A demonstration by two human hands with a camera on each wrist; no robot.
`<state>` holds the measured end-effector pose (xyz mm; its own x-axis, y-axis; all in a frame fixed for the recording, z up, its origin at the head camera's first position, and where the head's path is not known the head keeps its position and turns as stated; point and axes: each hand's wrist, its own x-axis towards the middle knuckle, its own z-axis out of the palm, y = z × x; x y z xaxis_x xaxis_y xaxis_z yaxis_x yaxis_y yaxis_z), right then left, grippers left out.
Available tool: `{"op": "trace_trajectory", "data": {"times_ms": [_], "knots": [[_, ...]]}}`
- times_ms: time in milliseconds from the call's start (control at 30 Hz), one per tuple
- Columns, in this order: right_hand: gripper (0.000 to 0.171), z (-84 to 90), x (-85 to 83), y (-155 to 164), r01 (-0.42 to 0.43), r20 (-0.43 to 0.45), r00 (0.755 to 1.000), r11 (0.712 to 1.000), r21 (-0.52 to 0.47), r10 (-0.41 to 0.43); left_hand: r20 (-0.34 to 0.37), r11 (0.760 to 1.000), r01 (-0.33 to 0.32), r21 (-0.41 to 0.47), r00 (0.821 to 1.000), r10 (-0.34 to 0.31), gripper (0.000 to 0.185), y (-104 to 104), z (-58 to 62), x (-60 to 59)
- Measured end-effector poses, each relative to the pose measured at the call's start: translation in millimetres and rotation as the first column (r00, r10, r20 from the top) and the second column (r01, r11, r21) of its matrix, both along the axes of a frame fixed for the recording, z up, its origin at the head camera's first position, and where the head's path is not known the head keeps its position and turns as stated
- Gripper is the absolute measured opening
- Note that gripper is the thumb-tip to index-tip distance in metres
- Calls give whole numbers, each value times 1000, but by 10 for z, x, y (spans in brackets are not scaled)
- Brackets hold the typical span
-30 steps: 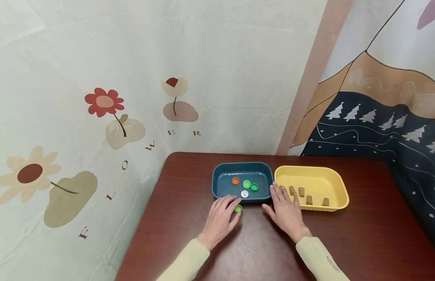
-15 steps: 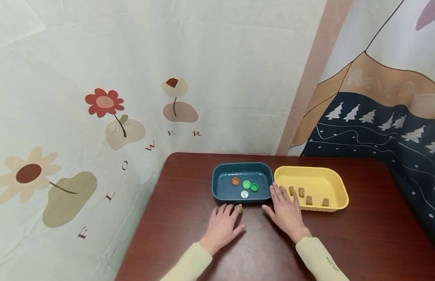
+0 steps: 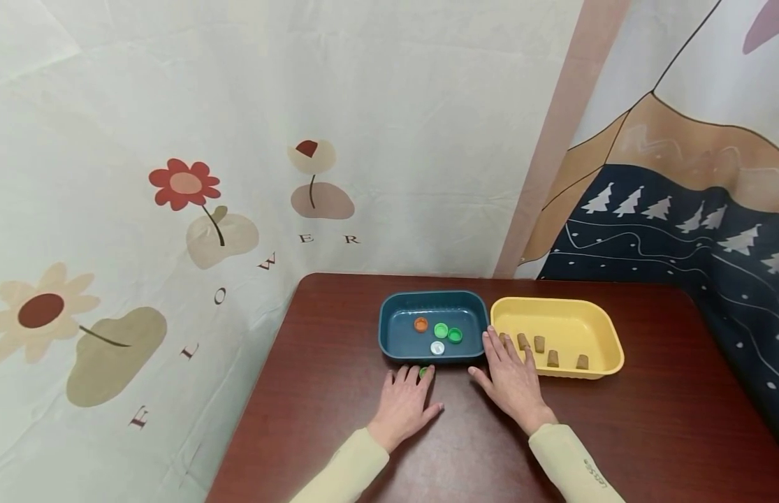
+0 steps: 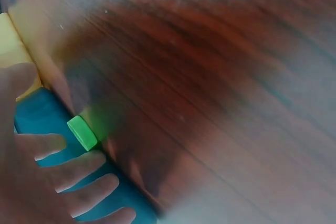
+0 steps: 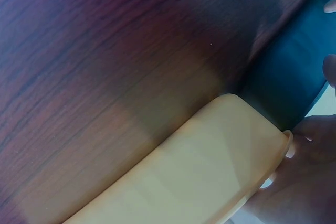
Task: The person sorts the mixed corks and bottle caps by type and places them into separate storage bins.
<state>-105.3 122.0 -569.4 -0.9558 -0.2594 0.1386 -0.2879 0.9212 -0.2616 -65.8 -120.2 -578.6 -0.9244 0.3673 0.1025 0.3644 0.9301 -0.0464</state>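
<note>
A green bottle cap (image 3: pixel 423 372) is found at the fingertips of the left hand (image 3: pixel 406 405), on the worktop (image 3: pixel 339 349) against the near wall of the blue tray (image 3: pixel 389 328). That hand's fingers are extended flat, nothing gripped. The right hand (image 3: pixel 511 377), also flat, is rested at the yellow tray (image 3: pixel 606 335), farther from the cap.

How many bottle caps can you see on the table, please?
5. In the blue tray: an orange cap, two green caps and a white cap. A third green cap lies on the table at the left hand fingertips. More could be hidden under the hands.

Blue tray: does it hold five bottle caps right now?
No. The blue tray holds four caps; a fifth green cap sits outside by the left hand.
</note>
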Motion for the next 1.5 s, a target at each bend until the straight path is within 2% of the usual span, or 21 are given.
{"op": "trace_trajectory", "data": {"times_ms": [333, 567, 833, 967, 1100, 1167, 1333, 1400, 1500], "knots": [[83, 20, -4, -6, 3, 10, 1000, 1000, 7, -3, -34, 999, -7, -36, 999, 6, 67, 21, -9, -13], [84, 24, -9, -1, 3, 8, 1000, 1000, 9, -3, -49, 1000, 24, -17, 998, -25, 54, -20, 18, 53], [84, 12, -10, 7, 0, 5, 1000, 1000, 17, 0, -104, 998, 60, 14, 993, -58, 45, -71, 12, 126], [84, 13, -5, 9, -1, 1, 1000, 1000, 16, 1, -80, 998, 53, 42, 996, -50, 56, -78, 15, 130], [84, 8, -4, 8, -3, 2, 1000, 1000, 15, 3, -26, 997, 47, 53, 999, -46, 77, -75, 16, 113], [84, 7, -5, 6, -4, 4, 1000, 1000, 12, 4, 9, 998, 45, 47, 999, -45, 81, -69, 21, 104], [84, 10, -4, 6, -5, 6, 1000, 1000, 5, 5, 87, 1000, 16, 27, 996, -18, 73, -47, 25, 83], [84, 10, -4, 8, -5, 6, 1000, 1000, 6, 5, 74, 1000, 16, 18, 997, -18, 67, -46, 19, 79], [84, 16, 0, 3, -5, 9, 1000, 1000, 6, 5, 13, 999, 37, 11, 999, -37, 55, -62, 16, 89]]}}
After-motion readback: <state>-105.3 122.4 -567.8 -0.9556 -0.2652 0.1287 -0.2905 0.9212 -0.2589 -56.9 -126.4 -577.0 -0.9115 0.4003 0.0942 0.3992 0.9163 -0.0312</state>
